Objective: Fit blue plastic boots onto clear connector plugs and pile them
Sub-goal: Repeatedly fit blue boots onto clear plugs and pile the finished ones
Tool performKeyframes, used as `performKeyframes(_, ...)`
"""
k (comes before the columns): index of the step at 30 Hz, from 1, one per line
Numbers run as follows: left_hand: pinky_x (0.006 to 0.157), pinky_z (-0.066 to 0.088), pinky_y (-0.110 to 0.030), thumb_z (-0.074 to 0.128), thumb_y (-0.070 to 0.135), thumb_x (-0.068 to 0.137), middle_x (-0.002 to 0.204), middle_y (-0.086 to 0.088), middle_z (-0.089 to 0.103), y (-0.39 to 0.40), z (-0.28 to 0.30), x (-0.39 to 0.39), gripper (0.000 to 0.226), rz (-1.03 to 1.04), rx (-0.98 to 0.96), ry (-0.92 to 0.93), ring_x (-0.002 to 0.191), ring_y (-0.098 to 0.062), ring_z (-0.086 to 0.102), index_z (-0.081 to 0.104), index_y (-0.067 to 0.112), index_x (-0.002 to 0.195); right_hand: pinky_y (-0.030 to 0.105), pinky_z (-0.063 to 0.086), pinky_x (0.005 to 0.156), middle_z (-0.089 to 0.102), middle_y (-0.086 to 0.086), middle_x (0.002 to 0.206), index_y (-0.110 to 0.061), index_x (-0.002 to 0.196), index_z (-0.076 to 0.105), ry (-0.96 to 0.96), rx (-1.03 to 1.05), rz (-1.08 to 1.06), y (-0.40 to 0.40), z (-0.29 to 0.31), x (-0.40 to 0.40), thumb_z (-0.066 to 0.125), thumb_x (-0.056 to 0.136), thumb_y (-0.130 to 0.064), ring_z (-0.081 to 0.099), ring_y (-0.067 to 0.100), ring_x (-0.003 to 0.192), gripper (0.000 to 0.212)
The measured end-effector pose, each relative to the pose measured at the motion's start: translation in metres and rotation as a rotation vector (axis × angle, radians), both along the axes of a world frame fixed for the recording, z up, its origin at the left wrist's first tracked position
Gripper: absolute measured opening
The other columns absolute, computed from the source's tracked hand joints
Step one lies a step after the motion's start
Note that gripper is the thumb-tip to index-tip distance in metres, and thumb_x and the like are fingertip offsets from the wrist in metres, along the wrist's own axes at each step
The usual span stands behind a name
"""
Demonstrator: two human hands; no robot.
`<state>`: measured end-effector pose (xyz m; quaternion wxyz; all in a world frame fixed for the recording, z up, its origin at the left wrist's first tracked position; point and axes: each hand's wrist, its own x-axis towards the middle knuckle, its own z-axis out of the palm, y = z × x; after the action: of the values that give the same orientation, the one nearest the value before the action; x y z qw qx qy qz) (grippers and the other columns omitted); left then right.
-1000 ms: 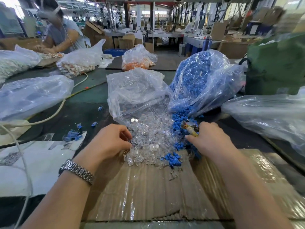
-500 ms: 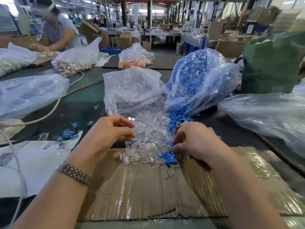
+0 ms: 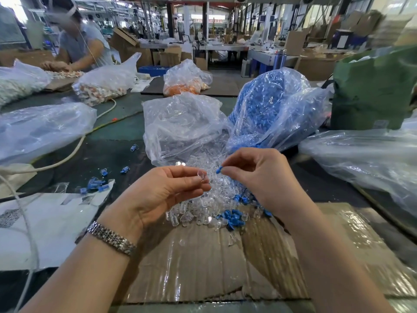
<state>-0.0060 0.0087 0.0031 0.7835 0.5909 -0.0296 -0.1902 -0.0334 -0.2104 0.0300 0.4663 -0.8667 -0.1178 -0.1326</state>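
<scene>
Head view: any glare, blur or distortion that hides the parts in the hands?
Head view: wide-angle bending at the edges; background and green bag motion-blurred; glare on taped cardboard. Left hand with clear plug and right hand with blue boot are sharp.

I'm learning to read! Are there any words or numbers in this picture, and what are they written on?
None can be read.
Red banner with pale marks on the far wall: too small and blurred.
Small pale label on the green fabric bag: blurred.
Flat white printed sheet on the table: only a grey pattern shows.
</scene>
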Motion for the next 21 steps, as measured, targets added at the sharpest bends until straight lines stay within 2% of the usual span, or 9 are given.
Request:
performKeyframes(6, 0.074, 0.061, -0.025, 0.075, -0.002, 0.072, 0.105, -0.026, 0.074, -0.002, 0.001, -0.002, 0.025, -0.026, -0.032, -0.005, 0.098, -0.032, 0.075, 0.079, 0.0, 0.097, 0.02, 0.053, 0.08, 0.072, -0.015, 0.082, -0.025, 0.091, 0.074, -0.105, -0.087, 0.082, 0.01, -0.006, 0.0, 0.075, 0.091, -0.021, 0.067, 0.002, 0.084, 0.004)
performKeyframes(10, 0.075, 0.061, -0.025, 0.075, -0.003, 0.071, 0.104, -0.025, 0.075, -0.004, 0.001, -0.003, 0.026, -0.034, -0.038, -0.021, 0.098, -0.032, 0.075, 0.079, 0.0, 0.097, 0.035, 0.055, 0.082, 0.071, -0.013, 0.082, -0.024, 0.09, 0.074, -0.13, -0.117, 0.086, 0.015, -0.008, -0.001, 0.074, 0.091, -0.019, 0.066, 0.006, 0.083, 0.005)
performKeyframes(13, 0.075, 0.061, -0.025, 0.076, -0.002, 0.071, 0.104, -0.024, 0.075, -0.004, 0.002, -0.003, 0.025, -0.046, -0.044, -0.042, 0.097, -0.031, 0.076, 0.08, 0.002, 0.095, 0.039, 0.054, 0.083, 0.071, -0.011, 0.083, -0.023, 0.09, 0.073, -0.128, -0.12, 0.095, 0.017, -0.009, -0.002, 0.074, 0.091, -0.017, 0.066, 0.008, 0.084, 0.006)
performKeyframes(17, 0.076, 0.061, -0.026, 0.076, -0.004, 0.069, 0.103, -0.025, 0.075, -0.004, 0.002, -0.004, 0.025, -0.037, -0.03, -0.056, 0.096, -0.034, 0.076, 0.08, 0.001, 0.093, 0.031, 0.055, 0.08, 0.07, -0.011, 0.083, -0.024, 0.091, 0.072, -0.103, -0.14, 0.113, 0.019, -0.008, -0.004, 0.073, 0.092, -0.018, 0.066, 0.006, 0.084, 0.006)
performKeyframes(19, 0.076, 0.061, -0.026, 0.076, -0.004, 0.071, 0.104, -0.025, 0.075, -0.003, 0.003, -0.005, 0.025, -0.044, -0.028, -0.065, 0.097, -0.034, 0.075, 0.079, 0.0, 0.096, 0.02, 0.054, 0.074, 0.07, -0.013, 0.083, -0.029, 0.093, 0.071, -0.042, -0.111, 0.11, 0.016, -0.005, -0.002, 0.073, 0.092, -0.025, 0.066, 0.003, 0.081, 0.004)
performKeyframes(21, 0.075, 0.061, -0.026, 0.075, -0.003, 0.072, 0.106, -0.025, 0.074, -0.002, 0.004, -0.005, 0.026, -0.047, -0.043, -0.067, 0.097, -0.033, 0.075, 0.078, -0.002, 0.098, 0.018, 0.054, 0.07, 0.07, -0.014, 0.088, -0.032, 0.1, 0.068, 0.013, -0.103, 0.024, 0.008, -0.003, 0.001, 0.072, 0.092, -0.037, 0.065, 0.001, 0.079, 0.01)
